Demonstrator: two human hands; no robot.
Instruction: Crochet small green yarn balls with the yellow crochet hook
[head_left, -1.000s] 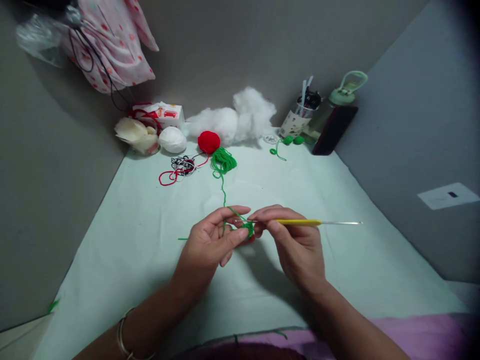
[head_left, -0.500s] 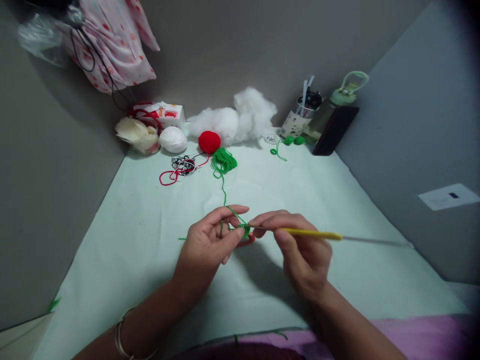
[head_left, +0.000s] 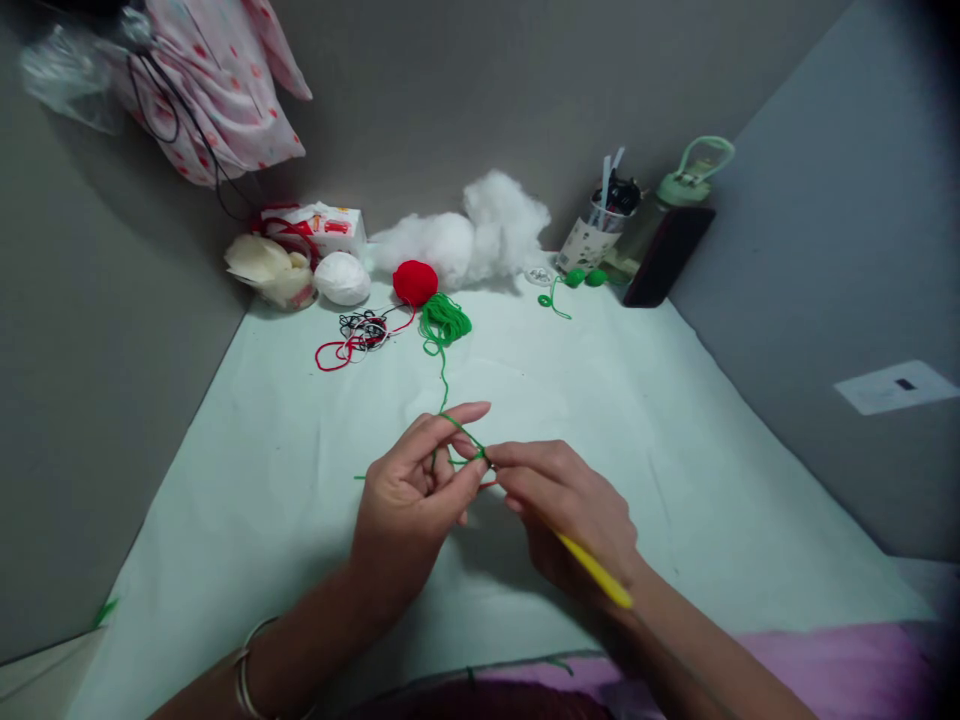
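Note:
My left hand (head_left: pixel 409 505) pinches a small crochet piece (head_left: pixel 484 470) of green and red yarn, with the green strand running over its raised forefinger. My right hand (head_left: pixel 574 515) is closed on a yellow-handled crochet hook (head_left: pixel 596 572), whose handle now slants down toward me; the hook tip sits at the piece, hidden between the fingers. The green strand leads back to a loose green yarn skein (head_left: pixel 445 320) on the pale green table cover (head_left: pixel 675 440). A red yarn ball (head_left: pixel 415 281) lies just behind the skein.
At the back lie white stuffing (head_left: pixel 480 235), a white ball (head_left: pixel 342 277), a tangle of red and black thread (head_left: pixel 358 335), a small box (head_left: pixel 319 225), a cup of tools (head_left: pixel 596 235), a green-lidded bottle (head_left: pixel 686 190) and a dark phone (head_left: pixel 664 255). Grey walls close in on three sides.
My right hand has swung the hook's handle from pointing right to slanting down toward me, and its fingers have closed in on the piece. The left hand has barely shifted.

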